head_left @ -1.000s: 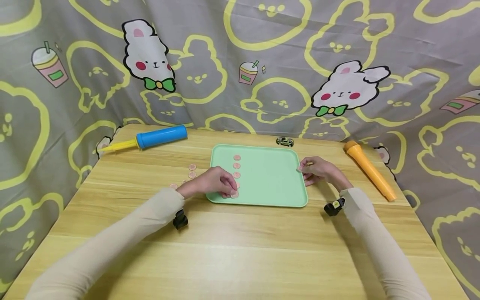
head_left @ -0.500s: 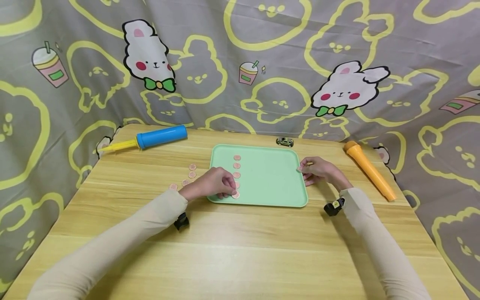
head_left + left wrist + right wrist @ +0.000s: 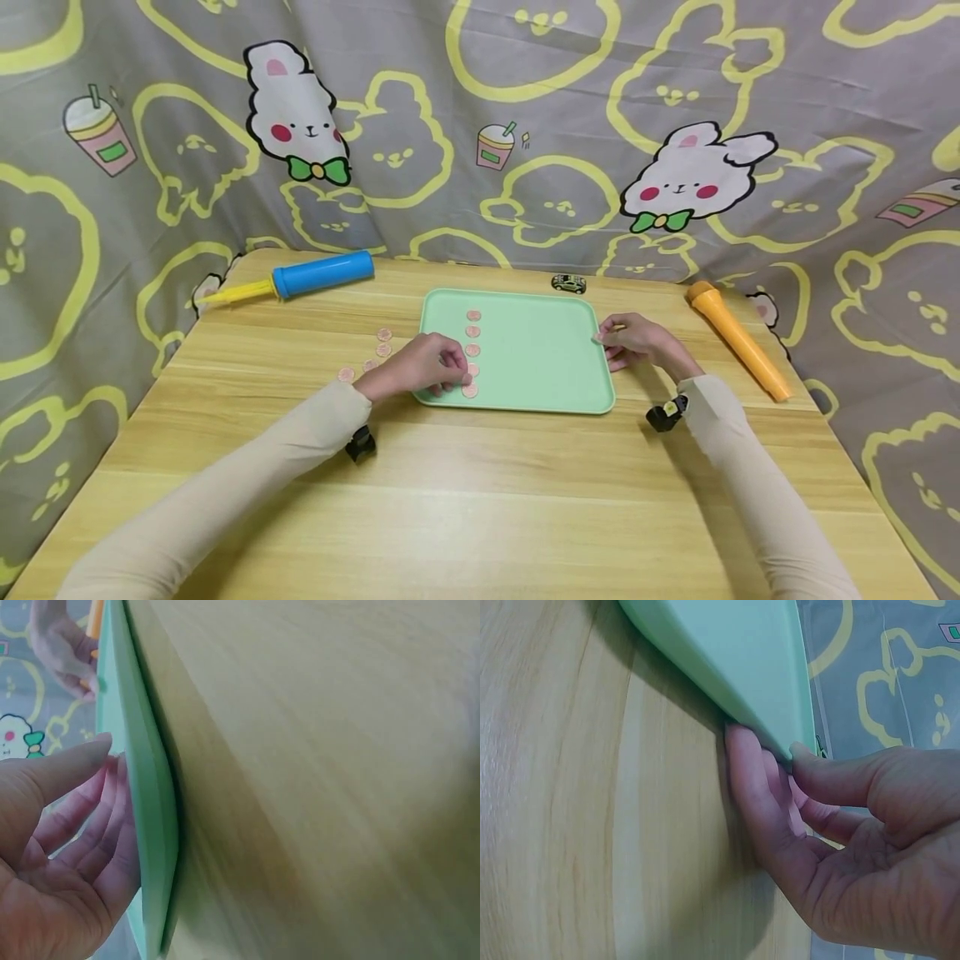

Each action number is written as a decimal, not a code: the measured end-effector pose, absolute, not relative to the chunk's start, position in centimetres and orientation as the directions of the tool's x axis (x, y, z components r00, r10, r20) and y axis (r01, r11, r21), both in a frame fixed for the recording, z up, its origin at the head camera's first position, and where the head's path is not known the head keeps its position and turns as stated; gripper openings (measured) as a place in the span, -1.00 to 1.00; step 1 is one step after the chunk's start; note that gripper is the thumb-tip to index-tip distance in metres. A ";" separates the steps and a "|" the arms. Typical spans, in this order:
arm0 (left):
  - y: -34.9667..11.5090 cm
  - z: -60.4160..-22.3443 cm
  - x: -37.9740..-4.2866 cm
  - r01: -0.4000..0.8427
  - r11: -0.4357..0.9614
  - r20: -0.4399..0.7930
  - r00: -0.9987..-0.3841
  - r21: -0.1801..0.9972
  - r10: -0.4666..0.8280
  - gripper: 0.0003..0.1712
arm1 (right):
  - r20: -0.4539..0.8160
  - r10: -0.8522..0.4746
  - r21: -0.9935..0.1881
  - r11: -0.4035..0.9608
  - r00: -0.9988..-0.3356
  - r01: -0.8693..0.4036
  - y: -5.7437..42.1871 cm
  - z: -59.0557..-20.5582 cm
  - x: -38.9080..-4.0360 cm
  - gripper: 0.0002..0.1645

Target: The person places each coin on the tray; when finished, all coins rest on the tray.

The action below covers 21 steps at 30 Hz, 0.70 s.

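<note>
A light green tray (image 3: 540,350) lies on the table, with several round copper-coloured coins (image 3: 473,332) lined up in a column on its left part. Over the tray's near left corner is my left hand (image 3: 431,364), its fingertips just above the lowest coin (image 3: 469,391). In the left wrist view, thumb and fingers of the left hand (image 3: 64,825) bend loosely toward each other and no held thing shows. At the tray's right side my right hand (image 3: 632,337) grips the rim. The right wrist view shows its thumb (image 3: 832,776) on the rim and its fingers against the outer side.
Left of the tray, several more coins (image 3: 383,335) lie on the wooden table (image 3: 480,500), some partly behind the left arm. A blue and yellow hand pump (image 3: 322,273), a toy car (image 3: 569,283) and an orange microphone-shaped toy (image 3: 738,340) lie around. A patterned curtain (image 3: 420,125) hangs behind.
The left fingertips have drawn slightly up off the lowest coin in the column, which now shows more fully on the tray. The right hand stays at the rim.
</note>
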<state>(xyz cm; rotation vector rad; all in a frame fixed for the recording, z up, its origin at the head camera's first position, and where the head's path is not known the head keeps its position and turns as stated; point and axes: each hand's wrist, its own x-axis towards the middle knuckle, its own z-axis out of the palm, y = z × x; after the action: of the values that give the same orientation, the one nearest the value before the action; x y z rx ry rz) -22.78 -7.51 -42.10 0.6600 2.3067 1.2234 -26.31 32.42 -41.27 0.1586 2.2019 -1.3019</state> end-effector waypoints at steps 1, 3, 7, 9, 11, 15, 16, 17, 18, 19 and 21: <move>-7.6 -42.0 -22.9 0.211 0.497 -0.150 -0.792 0.842 0.591 -0.88 | -0.529 -0.174 -0.766 0.519 -0.830 0.380 32.3 -41.2 -26.3 -0.70; -8.0 -41.7 -23.1 0.228 0.499 -0.123 -0.808 0.836 0.575 -0.87 | -0.530 -0.164 -0.761 0.524 -0.832 0.382 32.2 -41.1 -26.2 -0.68; -9.1 -40.9 -23.6 0.259 0.495 -0.052 -0.847 0.830 0.530 -0.81 | -0.519 -0.142 -0.760 0.527 -0.843 0.379 32.2 -41.2 -26.2 -0.69; -9.8 -40.3 -23.8 0.256 0.493 -0.030 -0.866 0.832 0.499 -0.77 | -0.506 -0.142 -0.765 0.530 -0.851 0.366 32.2 -41.3 -26.2 -0.68; -10.7 -39.9 -23.9 0.247 0.494 -0.014 -0.884 0.834 0.467 -0.74 | -0.491 -0.139 -0.768 0.534 -0.860 0.353 32.1 -41.3 -26.1 -0.68; -12.5 -39.4 -24.2 0.228 0.503 0.009 -0.916 0.834 0.401 -0.69 | -0.462 -0.132 -0.770 0.551 -0.877 0.323 31.9 -41.2 -25.9 -0.66; -13.0 -39.5 -24.2 0.225 0.509 0.014 -0.923 0.831 0.385 -0.68 | -0.458 -0.129 -0.768 0.555 -0.879 0.319 31.8 -41.2 -25.9 -0.66; -13.5 -39.5 -24.3 0.219 0.514 0.017 -0.929 0.829 0.369 -0.67 | -0.456 -0.124 -0.767 0.557 -0.881 0.318 31.8 -41.3 -25.9 -0.66; -14.0 -39.7 -24.4 0.216 0.521 0.020 -0.935 0.826 0.354 -0.67 | -0.455 -0.121 -0.766 0.559 -0.882 0.318 31.7 -41.3 -25.8 -0.66; -14.6 -39.8 -24.5 0.211 0.528 0.023 -0.940 0.822 0.339 -0.66 | -0.455 -0.120 -0.764 0.561 -0.882 0.318 31.6 -41.2 -25.8 -0.66; -15.7 -40.1 -24.7 0.196 0.534 0.022 -0.949 0.822 0.315 -0.64 | -0.457 -0.121 -0.766 0.558 -0.881 0.320 31.5 -41.2 -25.7 -0.66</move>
<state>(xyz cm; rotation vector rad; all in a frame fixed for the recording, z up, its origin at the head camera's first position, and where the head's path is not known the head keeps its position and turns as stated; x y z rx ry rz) -24.75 -15.70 -40.15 0.4419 2.6364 1.3879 -25.69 31.51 -41.21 0.1610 2.3316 -1.2794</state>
